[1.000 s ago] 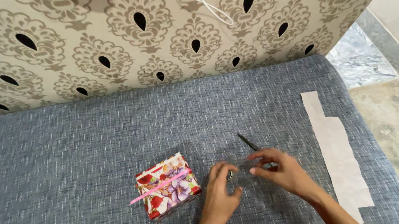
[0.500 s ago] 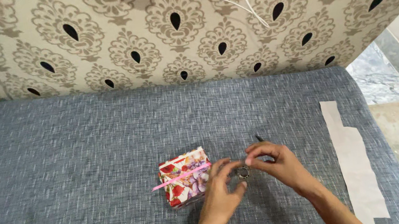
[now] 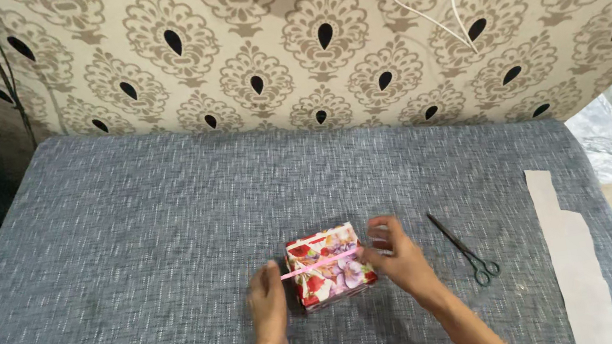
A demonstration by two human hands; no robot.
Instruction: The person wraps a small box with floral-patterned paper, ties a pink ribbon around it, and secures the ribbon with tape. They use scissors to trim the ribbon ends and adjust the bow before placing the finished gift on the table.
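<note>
Head view: both hands flank a small gift-wrapped box.
Left hand (image 3: 267,297) flat, fingers together, beside floral box (image 3: 329,266); right hand (image 3: 395,258) touches its right edge, grip unclear. Scissors (image 3: 466,249) lie nearby on grey cloth (image 3: 129,241).

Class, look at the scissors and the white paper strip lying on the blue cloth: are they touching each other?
Apart. The head view shows the scissors lying on the cloth left of the white paper strip, with bare blue cloth plainly visible between them.

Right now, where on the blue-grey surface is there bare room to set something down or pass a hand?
Bare cloth surface spans the whole left, between dark edge and floral box, and the back strip along the patterned wall. Crowded: left hand and right hand flank the box; scissors and white paper strip fill the right.
</note>
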